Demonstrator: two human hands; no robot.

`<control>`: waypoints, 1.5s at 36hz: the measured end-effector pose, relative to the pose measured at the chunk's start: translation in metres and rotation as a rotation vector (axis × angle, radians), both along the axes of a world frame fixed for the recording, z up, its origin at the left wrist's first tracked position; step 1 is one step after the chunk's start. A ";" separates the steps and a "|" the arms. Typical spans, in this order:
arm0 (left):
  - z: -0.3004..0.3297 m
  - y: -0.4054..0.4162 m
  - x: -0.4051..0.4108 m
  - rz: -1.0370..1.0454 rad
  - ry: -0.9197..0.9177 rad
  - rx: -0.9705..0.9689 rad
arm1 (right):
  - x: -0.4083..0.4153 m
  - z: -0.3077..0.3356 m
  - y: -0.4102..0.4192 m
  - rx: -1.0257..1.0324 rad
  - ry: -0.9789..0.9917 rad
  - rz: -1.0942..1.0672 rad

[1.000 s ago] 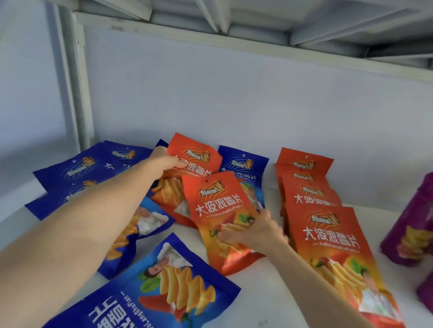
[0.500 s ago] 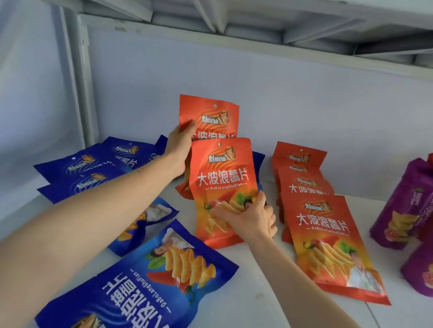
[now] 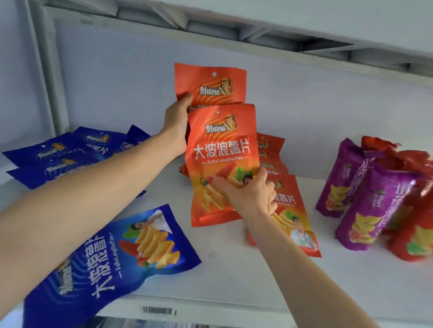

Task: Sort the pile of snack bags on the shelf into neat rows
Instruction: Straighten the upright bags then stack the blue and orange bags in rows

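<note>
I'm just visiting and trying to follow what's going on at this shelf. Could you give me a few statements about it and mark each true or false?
1. The left hand grips an orange bag held up off the shelf. True.
2. The right hand is empty. False: it grips the front orange bag.
3. Blue bags lie at the left of the shelf. True.
4. The purple bags lie flat. False: they stand upright at the right.
5. An upside-down blue bag lies near the shelf's front edge. True.
</note>
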State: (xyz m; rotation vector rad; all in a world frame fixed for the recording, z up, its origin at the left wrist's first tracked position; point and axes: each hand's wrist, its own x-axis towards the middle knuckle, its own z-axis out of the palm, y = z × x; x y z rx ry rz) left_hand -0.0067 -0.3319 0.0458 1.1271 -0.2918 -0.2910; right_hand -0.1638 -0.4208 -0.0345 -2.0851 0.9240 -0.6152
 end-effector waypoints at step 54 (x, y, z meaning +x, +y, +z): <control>-0.147 -0.126 -0.114 -0.108 -0.100 0.694 | -0.103 -0.072 -0.078 -0.302 0.468 0.052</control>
